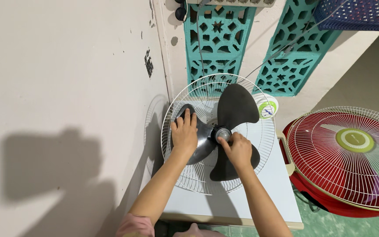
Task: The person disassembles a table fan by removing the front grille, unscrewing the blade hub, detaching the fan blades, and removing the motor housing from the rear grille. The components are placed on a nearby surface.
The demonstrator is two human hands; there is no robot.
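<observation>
A dark three-bladed fan blade (224,131) lies face up inside a round white wire guard (172,112), which rests on a white table (277,197) against the wall (66,87). The left hand (184,134) lies flat on the blade's left wing, fingers together and stretched out, pressing it down. The right hand (238,149) sits just right of the blade's centre, its thumb and fingers pinching the small silver cap (223,134) at the hub.

Beyond the blade, near the guard's far right rim, stands a small round white and green piece (266,107). To the right of the blade, off the table's edge, a second wire guard (352,153) with a green centre disc lies over a red basin (330,202). Behind the blade, teal patterned vent blocks (218,39) are set in the wall, and a blue basket (352,15) shows far up to the right.
</observation>
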